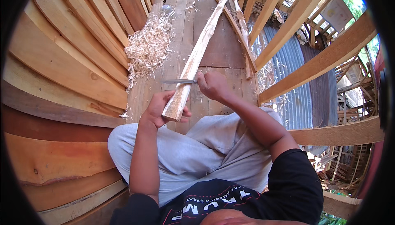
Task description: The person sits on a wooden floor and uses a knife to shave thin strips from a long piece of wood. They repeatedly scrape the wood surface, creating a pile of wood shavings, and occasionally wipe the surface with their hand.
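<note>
A long, pale, roughly hewn wooden stick (203, 40) slants away from me, its squared near end raised above my lap and its far end over the floorboards. Near that close end, my left hand (158, 108) is closed around it from beneath, fingertips showing on the right side. My right hand (212, 86) grips the handle of a knife (177, 81), which is mostly hidden in the fist. The blade lies crosswise over the stick, its tip pointing left, just beyond my left hand.
Curly wood shavings (150, 44) are heaped left of the stick on the plank floor (181, 19). Stacked boards (70, 56) line the left side. On the right, slanted wooden railing slats (304, 73) stand before a corrugated metal roof (288, 77). A narrow wooden strip (236, 30) lies near them.
</note>
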{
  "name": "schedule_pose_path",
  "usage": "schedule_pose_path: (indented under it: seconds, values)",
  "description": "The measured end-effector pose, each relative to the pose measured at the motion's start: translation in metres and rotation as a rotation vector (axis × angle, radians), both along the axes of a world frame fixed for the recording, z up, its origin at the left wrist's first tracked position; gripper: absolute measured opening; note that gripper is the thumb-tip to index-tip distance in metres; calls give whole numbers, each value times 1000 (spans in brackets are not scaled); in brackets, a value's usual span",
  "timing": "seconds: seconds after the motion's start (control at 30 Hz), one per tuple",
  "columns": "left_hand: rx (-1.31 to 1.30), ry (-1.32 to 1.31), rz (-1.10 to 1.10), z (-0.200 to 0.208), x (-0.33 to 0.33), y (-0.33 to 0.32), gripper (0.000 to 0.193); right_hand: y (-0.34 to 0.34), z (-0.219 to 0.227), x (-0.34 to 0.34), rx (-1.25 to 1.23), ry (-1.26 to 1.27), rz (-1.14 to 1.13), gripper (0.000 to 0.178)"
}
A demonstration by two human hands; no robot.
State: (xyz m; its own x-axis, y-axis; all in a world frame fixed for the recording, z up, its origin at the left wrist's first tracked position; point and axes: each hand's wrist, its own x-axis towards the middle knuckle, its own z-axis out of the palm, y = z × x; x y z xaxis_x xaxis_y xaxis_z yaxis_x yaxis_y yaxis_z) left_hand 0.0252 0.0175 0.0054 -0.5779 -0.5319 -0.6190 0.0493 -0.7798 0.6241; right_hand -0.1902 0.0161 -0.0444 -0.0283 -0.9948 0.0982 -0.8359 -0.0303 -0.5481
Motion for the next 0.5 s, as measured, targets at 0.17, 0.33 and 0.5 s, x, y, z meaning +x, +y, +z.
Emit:
schedule_pose_path:
  seconds: [0.17,0.33,0.5]
  values:
    - [4,3,19,-26,2,-10,57,3,-5,7,-14,4,-18,52]
    - [-35,-101,51,-23,-5,4,54,-20,-29,-22,-111,99,-84,50]
    - [-3,-83,50,-17,-2,5,53,-31,-14,-18,80,-18,-152,47]
